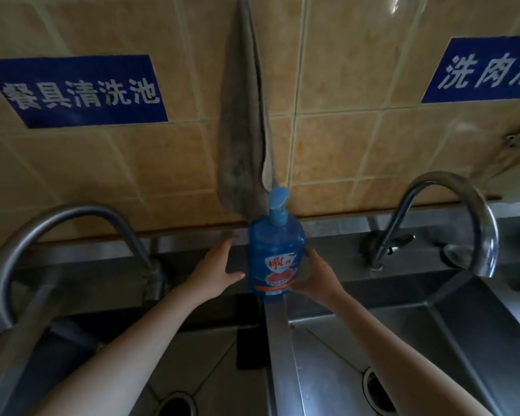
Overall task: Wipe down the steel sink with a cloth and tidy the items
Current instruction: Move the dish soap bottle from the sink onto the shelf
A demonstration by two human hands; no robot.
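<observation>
the soap bottle (275, 256) stands at the far end of the narrow divider (279, 340) between the two basins of the steel sink (403, 340), right hand (315, 277) clasping its lower side, left hand (219, 265) open just beside it; gripped so low, the tall bottle could tip into a basin.

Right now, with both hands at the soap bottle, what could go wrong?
1. The soap bottle stands on the narrow sink divider; the right hand holds it low, the left hand is open beside it, so it could tip.
2. The hanging cloth ends right behind the pump; lifting may snag it.
</observation>
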